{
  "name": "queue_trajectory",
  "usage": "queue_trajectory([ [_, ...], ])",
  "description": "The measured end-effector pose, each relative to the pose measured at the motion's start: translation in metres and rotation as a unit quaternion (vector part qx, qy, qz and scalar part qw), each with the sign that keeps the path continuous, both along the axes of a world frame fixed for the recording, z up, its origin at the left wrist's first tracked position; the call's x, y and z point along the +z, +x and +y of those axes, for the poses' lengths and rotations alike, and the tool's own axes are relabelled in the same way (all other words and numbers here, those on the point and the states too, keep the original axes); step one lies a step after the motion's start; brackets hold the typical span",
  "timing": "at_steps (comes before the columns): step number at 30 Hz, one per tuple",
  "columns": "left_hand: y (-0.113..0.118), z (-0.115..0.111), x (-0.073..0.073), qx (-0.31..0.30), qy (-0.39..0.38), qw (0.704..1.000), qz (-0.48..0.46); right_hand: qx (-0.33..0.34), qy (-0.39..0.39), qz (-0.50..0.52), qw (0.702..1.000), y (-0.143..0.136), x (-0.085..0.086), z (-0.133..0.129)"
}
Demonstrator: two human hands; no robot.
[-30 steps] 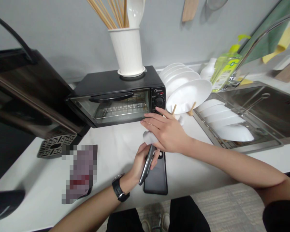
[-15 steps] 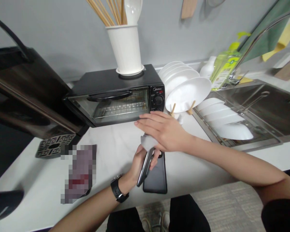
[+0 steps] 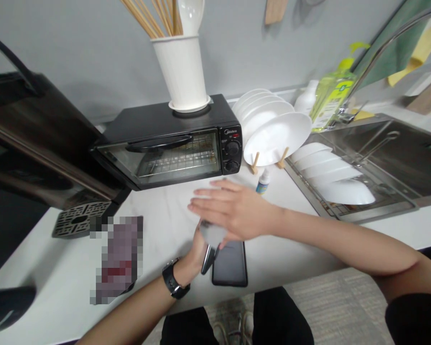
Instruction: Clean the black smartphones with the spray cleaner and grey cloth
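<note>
My left hand (image 3: 197, 250), with a black watch on its wrist, is wrapped round a phone (image 3: 209, 261) held tilted on edge above the counter. Its upper part is hidden behind my right hand (image 3: 233, 211). That hand presses a small light grey cloth (image 3: 213, 234) against the phone, with its fingers stretched out over the top. Below lies a second phone (image 3: 230, 266), dark and flat on the counter, partly covered by my hands. Just beyond my right wrist stands a small white bottle with a blue label (image 3: 263, 182).
A black toaster oven (image 3: 165, 151) carries a white cup (image 3: 181, 72) of chopsticks. White plates (image 3: 278, 136) stand in a rack beside the sink (image 3: 416, 167), which holds bowls (image 3: 330, 172). At left are a dark machine (image 3: 39, 134) and a pixelated item (image 3: 120, 258).
My right hand and the cloth have slid down and left along the phone, covering more of it. The small bottle behind now shows more fully.
</note>
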State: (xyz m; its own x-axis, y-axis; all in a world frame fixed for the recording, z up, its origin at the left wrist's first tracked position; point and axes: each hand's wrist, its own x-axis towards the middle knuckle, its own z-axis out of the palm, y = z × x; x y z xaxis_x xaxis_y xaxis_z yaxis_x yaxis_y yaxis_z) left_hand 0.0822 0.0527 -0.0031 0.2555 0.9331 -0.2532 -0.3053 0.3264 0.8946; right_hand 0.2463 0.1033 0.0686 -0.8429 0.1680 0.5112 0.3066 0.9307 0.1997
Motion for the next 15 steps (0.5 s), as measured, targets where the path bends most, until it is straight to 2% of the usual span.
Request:
queue_trajectory([
  [2, 0.006, 0.009, 0.006, -0.045, -0.001, 0.999, -0.030, -0.054, -0.018, 0.022, 0.998, 0.014, 0.011, 0.021],
  [4, 0.009, 0.013, 0.010, -0.065, -0.006, 0.997, -0.044, -0.075, -0.032, 0.026, 0.996, 0.017, 0.014, 0.025],
  [6, 0.009, 0.011, 0.011, -0.040, -0.016, 0.999, -0.015, -0.051, -0.035, 0.008, 0.998, 0.007, 0.007, 0.011],
  [9, 0.001, 0.001, 0.008, 0.009, -0.025, 0.999, 0.043, 0.041, -0.011, -0.040, 0.998, -0.018, -0.011, -0.028],
  [11, -0.007, -0.007, 0.008, 0.010, -0.021, 0.999, 0.045, 0.092, 0.008, -0.063, 0.994, -0.030, -0.020, -0.046],
  [13, -0.012, -0.011, 0.008, 0.008, -0.010, 0.999, 0.040, 0.099, 0.019, -0.054, 0.993, -0.030, -0.019, -0.045],
  [15, -0.012, -0.009, 0.009, 0.003, 0.004, 0.999, 0.033, 0.062, 0.013, -0.030, 0.998, -0.019, -0.011, -0.027],
])
